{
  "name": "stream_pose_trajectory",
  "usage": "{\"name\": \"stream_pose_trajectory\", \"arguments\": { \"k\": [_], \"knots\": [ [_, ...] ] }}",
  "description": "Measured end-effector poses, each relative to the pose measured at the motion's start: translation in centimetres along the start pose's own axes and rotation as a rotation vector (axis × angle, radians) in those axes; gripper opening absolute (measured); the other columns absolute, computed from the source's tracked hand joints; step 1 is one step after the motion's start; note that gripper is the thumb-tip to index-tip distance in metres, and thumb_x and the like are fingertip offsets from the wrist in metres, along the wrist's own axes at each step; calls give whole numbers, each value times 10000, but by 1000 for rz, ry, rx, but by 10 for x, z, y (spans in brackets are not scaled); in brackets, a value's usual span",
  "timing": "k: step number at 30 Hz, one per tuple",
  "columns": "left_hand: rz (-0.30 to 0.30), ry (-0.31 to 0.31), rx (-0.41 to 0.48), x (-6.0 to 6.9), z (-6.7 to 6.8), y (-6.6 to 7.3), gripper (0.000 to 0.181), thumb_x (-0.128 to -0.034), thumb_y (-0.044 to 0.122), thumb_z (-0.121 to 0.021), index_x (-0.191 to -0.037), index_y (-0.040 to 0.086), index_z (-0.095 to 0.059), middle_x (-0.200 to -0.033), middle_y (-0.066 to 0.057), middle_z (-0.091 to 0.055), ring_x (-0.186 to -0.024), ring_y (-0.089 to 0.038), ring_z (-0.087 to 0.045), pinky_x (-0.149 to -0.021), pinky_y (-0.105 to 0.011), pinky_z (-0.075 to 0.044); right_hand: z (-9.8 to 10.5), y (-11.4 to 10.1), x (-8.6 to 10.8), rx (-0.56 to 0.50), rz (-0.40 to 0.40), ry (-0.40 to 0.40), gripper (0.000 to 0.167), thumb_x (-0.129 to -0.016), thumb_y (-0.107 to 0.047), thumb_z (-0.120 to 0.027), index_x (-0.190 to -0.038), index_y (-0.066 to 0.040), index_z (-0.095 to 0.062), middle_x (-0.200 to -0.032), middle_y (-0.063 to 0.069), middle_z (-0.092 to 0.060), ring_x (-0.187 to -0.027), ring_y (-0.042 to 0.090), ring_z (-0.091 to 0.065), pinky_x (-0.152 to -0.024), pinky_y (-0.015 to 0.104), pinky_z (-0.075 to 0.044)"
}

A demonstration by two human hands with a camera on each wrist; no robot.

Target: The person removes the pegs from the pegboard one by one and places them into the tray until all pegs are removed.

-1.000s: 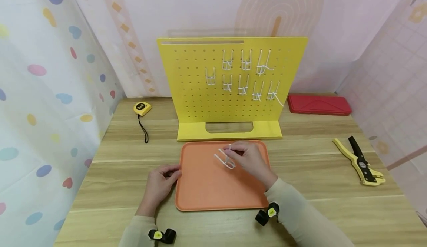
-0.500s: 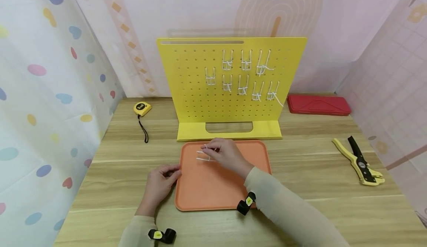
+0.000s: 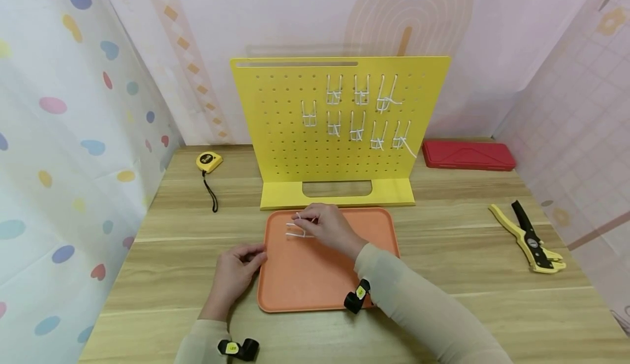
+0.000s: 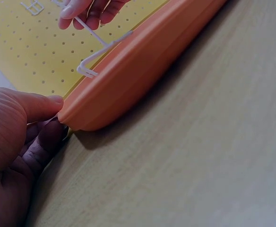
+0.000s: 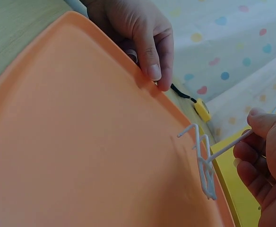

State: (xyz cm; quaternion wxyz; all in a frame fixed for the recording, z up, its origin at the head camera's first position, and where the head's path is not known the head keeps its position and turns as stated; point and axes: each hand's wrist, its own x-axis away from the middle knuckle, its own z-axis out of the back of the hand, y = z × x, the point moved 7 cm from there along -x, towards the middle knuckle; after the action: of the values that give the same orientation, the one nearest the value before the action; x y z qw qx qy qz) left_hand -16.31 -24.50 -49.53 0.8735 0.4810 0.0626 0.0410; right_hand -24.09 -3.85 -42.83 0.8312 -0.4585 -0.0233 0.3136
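Note:
My right hand (image 3: 328, 227) pinches the arm of a white wire pegboard hook (image 5: 202, 163) between thumb and fingers. The hook hangs over the upper left part of an orange tray (image 3: 305, 282), its two bent prongs pointing left. In the left wrist view, the hook's (image 4: 88, 66) prongs appear close above the tray rim; I cannot tell if they touch. My left hand (image 3: 235, 271) holds the tray's left rim, thumb on top and fingers against the outer side and underneath. Behind the tray stands a yellow pegboard (image 3: 285, 145), with several similar white hooks hanging on its middle and right.
A yellow tape measure (image 3: 209, 160) with a black cord lies at the back left. To the right of the pegboard is a flat red case (image 3: 467, 155). Yellow and black pliers (image 3: 531, 241) rest on the wooden table (image 3: 458, 260) at the right. Patterned curtains surround the table.
My right hand has moved left across the tray with the hook, whose prongs have turned from slanting to nearly level. The left hand has stayed at the tray's rim.

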Motion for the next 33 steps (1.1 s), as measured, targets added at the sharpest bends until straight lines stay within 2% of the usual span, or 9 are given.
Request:
{"name": "stream_pose_trajectory", "arguments": {
  "k": [8,21,33],
  "knots": [
    [-23,9,7,0,0,2,170,-837,96,-754,-1007,89,-759,-916,-45,-717,-734,-98,-624,-609,-212,-512,-3,0,-1,1,-12,-21,184,-918,-215,-665,-1036,-113,-762,-882,-77,-680,-677,93,-569,-553,223,-451],
    [-8,4,11,0,-1,0,166,-840,93,-750,-1005,87,-758,-922,-49,-716,-735,-108,-625,-607,-212,-512,-6,5,0,21,-36,-24,188,-929,-201,-650,-1057,-113,-756,-918,-74,-695,-691,108,-585,-564,221,-465],
    [-13,6,5,1,0,0,170,-843,95,-748,-1013,93,-757,-915,-42,-715,-748,-107,-629,-618,-211,-515,-8,12,2,16,-71,-28,210,-911,-256,-673,-1066,-137,-753,-875,-109,-675,-689,46,-577,-567,216,-488]
  ]
}}
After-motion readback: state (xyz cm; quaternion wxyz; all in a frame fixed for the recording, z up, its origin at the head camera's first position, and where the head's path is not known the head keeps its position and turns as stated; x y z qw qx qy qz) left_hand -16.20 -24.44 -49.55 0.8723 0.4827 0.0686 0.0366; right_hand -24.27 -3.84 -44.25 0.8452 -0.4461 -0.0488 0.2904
